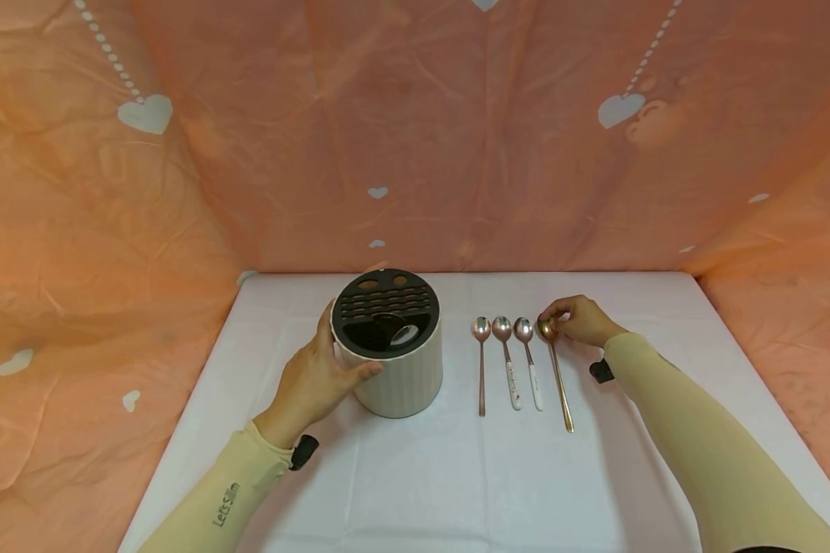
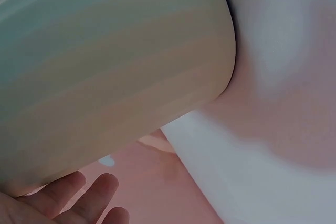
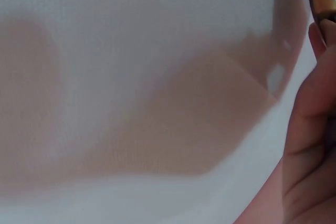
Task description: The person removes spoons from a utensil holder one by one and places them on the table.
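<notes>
Sleeves (image 1: 210,491) in pale yellow are seen nearest, and here the ribbed off-white canister (image 1: 401,388) is gripped by the left hand (image 1: 316,384), thumb in front, fingers curled behind. It is stood upright on the white-covered table (image 1: 415,484), topped by a slotted black lid (image 1: 387,302). Off to the right, the gold spoon (image 1: 560,380) is pinched at its bowl by the right hand (image 1: 584,319); whether that bowl is raised cannot be told. Between them, three spoons (image 1: 512,384) are lined up! Beyond, orange cloth (image 1: 415,169) is hung, dotted with hearts.
</notes>
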`<state>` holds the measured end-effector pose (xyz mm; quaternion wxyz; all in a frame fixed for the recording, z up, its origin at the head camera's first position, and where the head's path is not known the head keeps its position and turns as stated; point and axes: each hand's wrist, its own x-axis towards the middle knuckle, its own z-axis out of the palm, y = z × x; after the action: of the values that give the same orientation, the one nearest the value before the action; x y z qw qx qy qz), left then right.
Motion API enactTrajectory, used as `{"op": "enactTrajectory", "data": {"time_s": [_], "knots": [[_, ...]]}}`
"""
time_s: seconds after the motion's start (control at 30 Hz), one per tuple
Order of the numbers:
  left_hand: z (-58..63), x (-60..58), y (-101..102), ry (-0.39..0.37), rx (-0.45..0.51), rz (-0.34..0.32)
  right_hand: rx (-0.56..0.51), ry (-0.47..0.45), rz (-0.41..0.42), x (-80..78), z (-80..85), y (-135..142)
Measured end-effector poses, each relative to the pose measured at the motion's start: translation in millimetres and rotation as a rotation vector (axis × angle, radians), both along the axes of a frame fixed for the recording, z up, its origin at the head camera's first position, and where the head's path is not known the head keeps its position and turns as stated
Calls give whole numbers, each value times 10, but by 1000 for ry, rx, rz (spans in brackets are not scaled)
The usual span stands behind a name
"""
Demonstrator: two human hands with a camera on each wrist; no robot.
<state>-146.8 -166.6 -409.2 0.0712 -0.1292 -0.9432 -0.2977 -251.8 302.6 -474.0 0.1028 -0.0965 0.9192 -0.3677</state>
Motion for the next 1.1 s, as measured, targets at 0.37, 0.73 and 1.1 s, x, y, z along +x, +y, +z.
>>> {"op": "enactTrajectory", "data": {"time_s": [0.37,0.73,1.1], "knots": [[3,-13,5,2,4,-8,7,1,-9,-7,-63,-24],[-2,-14,-4,-2,4,-10,62,52,-31,-4,-64,-50],[-7,-10,-8,-5,-1,-4,65,76,-29,-30,-153,-29]]}}
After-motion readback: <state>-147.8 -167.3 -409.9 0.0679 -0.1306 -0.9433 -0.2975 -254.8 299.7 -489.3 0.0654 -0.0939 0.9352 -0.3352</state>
